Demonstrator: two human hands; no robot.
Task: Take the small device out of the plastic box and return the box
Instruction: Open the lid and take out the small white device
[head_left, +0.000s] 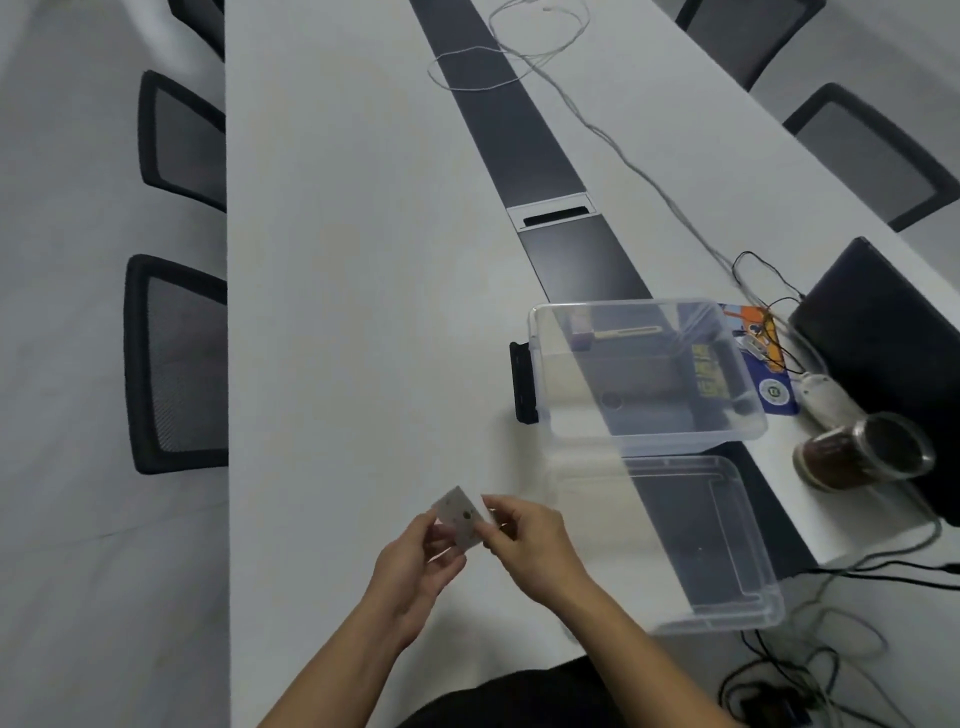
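1. Step in hand: the small flat whitish device w/ a dark dot on its face (461, 517) is already out of the clear plastic storage box with a black side latch (644, 374). I hold it up over the white table (337, 312), close to my body, well apart from the box.
2. Grip: my left hand (415, 566) pinches the device's lower-left edge btw thumb and fingertips; my right hand (524, 540) pinches the right edge the same way. Both pressed on it, nothing slack.
3. The box sits open and upright to my right, looks empty as far as I can tell thru the walls. Its clear plastic lid (691, 540) lies on the table just in front of it, nearer me.
4. Next, I reckon: put the device down or keep it in one hand, free the other, fit the lid back on and latch it, then return the box.
5. Device look: thin, card-like, pale, tilted twd me; details too small to read.
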